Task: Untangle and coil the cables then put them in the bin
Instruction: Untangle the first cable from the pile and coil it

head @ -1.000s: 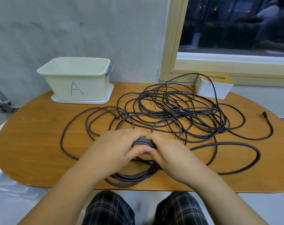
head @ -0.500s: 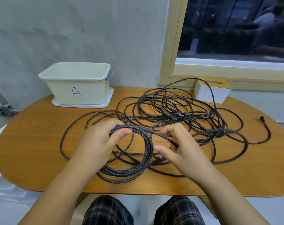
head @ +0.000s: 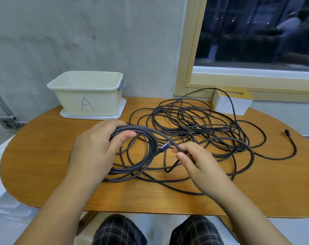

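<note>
My left hand (head: pixel 97 147) grips the top of a coil of thick braided dark cable (head: pixel 143 165) whose loops hang down to the wooden table (head: pixel 44 156). My right hand (head: pixel 196 160) pinches the loose strand of that braided cable just past its plug end (head: pixel 165 147). Behind lies a tangle of thinner black cable (head: pixel 194 121), one end plug (head: pixel 286 132) lying at the far right. The cream bin marked "A" (head: pixel 86 94) stands at the back left.
The bin sits on a white lid or tray (head: pixel 95 116). A white box with a yellow top (head: pixel 231 101) stands at the back right under the window frame, with one cable arching over it. The table's front edge runs just above my knees.
My hands have parted: the left carried the braided coil up and leftward, while the right slid along the loose strand to near the plug.
</note>
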### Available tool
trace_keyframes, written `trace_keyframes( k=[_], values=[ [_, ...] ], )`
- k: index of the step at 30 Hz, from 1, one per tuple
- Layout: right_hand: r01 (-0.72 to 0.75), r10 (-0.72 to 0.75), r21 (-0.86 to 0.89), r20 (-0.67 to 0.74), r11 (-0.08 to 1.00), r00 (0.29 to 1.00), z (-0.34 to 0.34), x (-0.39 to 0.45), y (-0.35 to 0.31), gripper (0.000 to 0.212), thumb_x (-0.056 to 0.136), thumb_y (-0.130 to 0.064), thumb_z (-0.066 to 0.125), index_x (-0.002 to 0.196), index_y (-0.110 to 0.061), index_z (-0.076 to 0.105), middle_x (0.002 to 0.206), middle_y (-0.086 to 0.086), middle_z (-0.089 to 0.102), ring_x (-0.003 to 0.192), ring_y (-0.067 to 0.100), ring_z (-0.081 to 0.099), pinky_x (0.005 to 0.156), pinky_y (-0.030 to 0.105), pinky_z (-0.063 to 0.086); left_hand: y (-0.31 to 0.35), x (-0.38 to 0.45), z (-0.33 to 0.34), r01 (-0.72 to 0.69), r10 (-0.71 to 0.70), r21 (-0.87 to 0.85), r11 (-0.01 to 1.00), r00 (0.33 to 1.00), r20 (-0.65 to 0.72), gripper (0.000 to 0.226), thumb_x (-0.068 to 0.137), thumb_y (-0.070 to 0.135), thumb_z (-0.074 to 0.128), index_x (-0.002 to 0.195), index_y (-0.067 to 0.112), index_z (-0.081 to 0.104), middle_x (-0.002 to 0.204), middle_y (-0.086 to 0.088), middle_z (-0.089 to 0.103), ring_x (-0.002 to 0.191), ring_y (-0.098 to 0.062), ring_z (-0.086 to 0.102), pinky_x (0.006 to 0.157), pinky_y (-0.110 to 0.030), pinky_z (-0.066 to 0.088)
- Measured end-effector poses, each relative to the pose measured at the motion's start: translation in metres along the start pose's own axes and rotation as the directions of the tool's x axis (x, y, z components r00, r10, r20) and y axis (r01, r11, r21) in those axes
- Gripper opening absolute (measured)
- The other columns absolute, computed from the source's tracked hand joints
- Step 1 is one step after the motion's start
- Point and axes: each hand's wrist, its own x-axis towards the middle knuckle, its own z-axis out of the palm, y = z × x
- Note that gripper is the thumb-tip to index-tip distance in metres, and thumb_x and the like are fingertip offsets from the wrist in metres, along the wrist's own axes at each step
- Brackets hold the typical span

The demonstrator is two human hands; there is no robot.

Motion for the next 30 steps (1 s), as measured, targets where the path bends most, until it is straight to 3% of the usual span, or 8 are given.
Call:
trace_keyframes(
  k=[3, 8, 11, 17, 22, 25, 28, 30],
  values=[
    [-0.006, 0.007, 0.065, -0.029, 0.998, 1.000, 0.007, 0.000, -0.007, 0.014, 0.098, -0.027, 0.044, 0.102, -0.039, 0.050, 0.097, -0.020, 0.055, 0.095, -0.009, 0.049, 0.074, 0.005, 0.038, 0.005, -0.001, -0.001, 0.034, -0.038, -0.064, 0.997, 0.998, -0.054, 0.043, 0.087, 0.057, 0.042, 0.093, 0.022, 0.066, 0.079, 0.016, 0.061, 0.077, -0.005, 0.053, 0.063, -0.021, 0.044],
    [-0.057, 0.058, 0.112, -0.003, 0.992, 0.998, 0.012, 0.000, -0.021, 0.016, 0.092, -0.046, 0.042, 0.091, -0.032, 0.050, 0.087, -0.014, 0.053, 0.082, 0.000, 0.049, 0.070, 0.017, 0.038, 0.018, -0.005, -0.005, 0.058, -0.082, -0.222, 0.973, 0.991, -0.103, 0.011, 0.087, 0.051, 0.044, 0.090, 0.046, 0.053, 0.094, 0.019, 0.062, 0.084, 0.003, 0.057, 0.066, -0.008, 0.040],
    [-0.106, 0.102, 0.092, 0.046, 0.990, 0.994, 0.014, 0.002, -0.028, 0.030, 0.089, -0.056, 0.042, 0.103, -0.029, 0.048, 0.096, -0.015, 0.053, 0.086, 0.000, 0.051, 0.072, 0.019, 0.039, 0.023, -0.006, -0.004, 0.066, -0.105, -0.290, 0.955, 0.987, -0.122, 0.012, 0.088, 0.051, 0.044, 0.091, 0.045, 0.053, 0.097, 0.018, 0.061, 0.083, 0.001, 0.058, 0.067, -0.008, 0.041],
    [-0.203, 0.202, 0.117, 0.021, 0.972, 0.979, 0.011, 0.007, -0.037, 0.046, 0.086, -0.056, 0.050, 0.118, -0.026, 0.039, 0.093, -0.016, 0.053, 0.086, -0.004, 0.051, 0.066, 0.011, 0.039, 0.027, -0.007, -0.003, 0.090, -0.149, -0.361, 0.928, 0.979, -0.139, 0.016, 0.087, 0.051, 0.045, 0.092, 0.040, 0.056, 0.093, 0.017, 0.063, 0.081, 0.000, 0.060, 0.067, -0.007, 0.041],
    [-0.237, 0.230, 0.269, 0.059, 0.933, 0.971, 0.013, 0.015, -0.038, 0.070, 0.083, -0.052, 0.061, 0.139, -0.024, 0.031, 0.101, -0.024, 0.056, 0.093, -0.016, 0.049, 0.072, 0.009, 0.036, 0.025, -0.006, 0.001, 0.093, -0.172, -0.430, 0.898, 0.974, -0.148, 0.028, 0.087, 0.062, 0.042, 0.093, 0.039, 0.057, 0.074, 0.027, 0.061, 0.067, 0.008, 0.055, 0.060, -0.003, 0.037],
    [-0.235, 0.225, 0.307, 0.071, 0.922, 0.972, 0.015, 0.019, -0.036, 0.056, 0.084, -0.044, 0.064, 0.132, -0.030, 0.037, 0.100, -0.027, 0.054, 0.088, -0.022, 0.047, 0.071, 0.005, 0.038, 0.020, -0.007, 0.007, 0.114, -0.202, -0.480, 0.870, 0.970, -0.136, 0.037, 0.085, 0.067, 0.040, 0.094, 0.036, 0.058, 0.067, 0.027, 0.058, 0.062, 0.008, 0.053, 0.058, -0.003, 0.036],
    [-0.184, 0.177, 0.329, 0.052, 0.926, 0.983, 0.018, 0.019, -0.033, 0.024, 0.088, -0.040, 0.060, 0.108, -0.036, 0.047, 0.100, -0.018, 0.059, 0.094, -0.007, 0.053, 0.078, 0.011, 0.041, 0.014, -0.007, 0.013, 0.145, -0.229, -0.513, 0.846, 0.968, -0.104, 0.040, 0.083, 0.071, 0.039, 0.095, 0.037, 0.058, 0.063, 0.026, 0.056, 0.060, 0.006, 0.052, 0.057, -0.008, 0.038],
    [-0.150, 0.148, 0.336, 0.033, 0.930, 0.988, 0.020, 0.018, -0.033, 0.010, 0.092, -0.034, 0.056, 0.099, -0.034, 0.049, 0.094, -0.014, 0.059, 0.087, -0.008, 0.054, 0.073, 0.009, 0.042, 0.009, -0.007, 0.017, 0.155, -0.220, -0.521, 0.839, 0.974, -0.063, 0.041, 0.084, 0.070, 0.039, 0.099, 0.037, 0.058, 0.063, 0.024, 0.056, 0.059, 0.005, 0.052, 0.057, -0.012, 0.040]
  ],
)
